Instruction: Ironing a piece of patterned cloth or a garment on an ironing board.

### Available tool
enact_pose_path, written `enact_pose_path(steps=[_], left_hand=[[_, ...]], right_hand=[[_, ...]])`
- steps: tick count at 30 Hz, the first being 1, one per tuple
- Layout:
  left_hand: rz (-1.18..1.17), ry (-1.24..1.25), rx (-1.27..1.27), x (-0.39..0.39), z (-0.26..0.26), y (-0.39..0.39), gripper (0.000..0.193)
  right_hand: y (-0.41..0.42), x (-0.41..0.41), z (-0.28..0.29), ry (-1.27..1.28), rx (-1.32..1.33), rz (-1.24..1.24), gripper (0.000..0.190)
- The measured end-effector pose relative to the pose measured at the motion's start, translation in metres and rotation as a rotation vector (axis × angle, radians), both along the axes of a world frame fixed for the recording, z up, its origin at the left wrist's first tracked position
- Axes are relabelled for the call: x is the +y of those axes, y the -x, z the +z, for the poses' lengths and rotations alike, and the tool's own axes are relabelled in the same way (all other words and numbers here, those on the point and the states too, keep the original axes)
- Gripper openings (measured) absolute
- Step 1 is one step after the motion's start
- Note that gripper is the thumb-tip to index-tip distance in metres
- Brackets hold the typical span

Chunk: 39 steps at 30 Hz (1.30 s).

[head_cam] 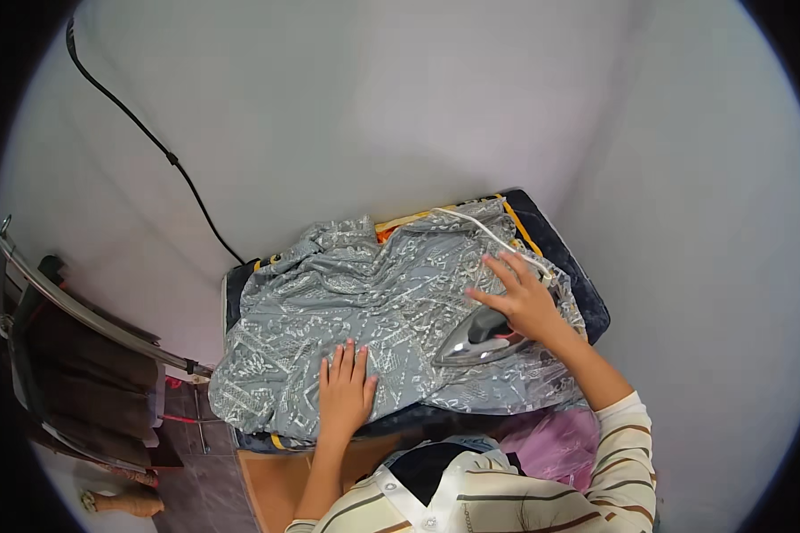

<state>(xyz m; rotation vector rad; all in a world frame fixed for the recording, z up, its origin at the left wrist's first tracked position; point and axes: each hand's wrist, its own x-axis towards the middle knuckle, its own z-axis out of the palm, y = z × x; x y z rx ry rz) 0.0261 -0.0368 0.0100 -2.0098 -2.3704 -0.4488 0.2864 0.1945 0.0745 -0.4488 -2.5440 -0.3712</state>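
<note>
A grey garment [313,306] with silvery lace embroidery lies spread over a padded ironing surface [573,293] with a dark cover. My left hand [348,386] rests flat on the garment's near part, fingers pointing away from me. On the garment's right part sits an electric iron [477,340], its pointed tip towards the left. My right hand [523,303] is just beyond the iron's dark handle, fingers spread and not wrapped around it. By those fingers runs a white cord [483,226]; part of the iron's rear is hidden under the hand and forearm.
A black cable [120,103] hangs along the wall [440,86] behind. To the left stands a curved metal rail [93,310] with dark clothes [90,366] hanging below. Pink translucent fabric [553,446] lies near my right side. Dark floor tiles [203,480] show at lower left.
</note>
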Motion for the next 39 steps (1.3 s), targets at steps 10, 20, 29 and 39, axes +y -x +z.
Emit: enact_pose_path(steps=[10, 20, 29, 39], left_hand=[[0.025, -0.028, -0.02, 0.003, -0.013, 0.0, 0.054], [0.013, -0.075, -0.017, -0.002, -0.017, 0.004, 0.053], [0.004, -0.075, -0.024, 0.002, -0.02, 0.001, 0.053], [0.021, -0.113, 0.008, 0.0, -0.022, 0.004, 0.053]], right_hand=[[0.029, 0.06, -0.024, -0.122, 0.193, -0.576, 0.053], [0.005, 0.037, -0.01, 0.004, -0.031, -0.12, 0.05], [0.013, 0.084, -0.03, -0.18, 0.177, -0.709, 0.042], [0.024, 0.085, -0.005, -0.058, 0.042, -0.594, 0.069]])
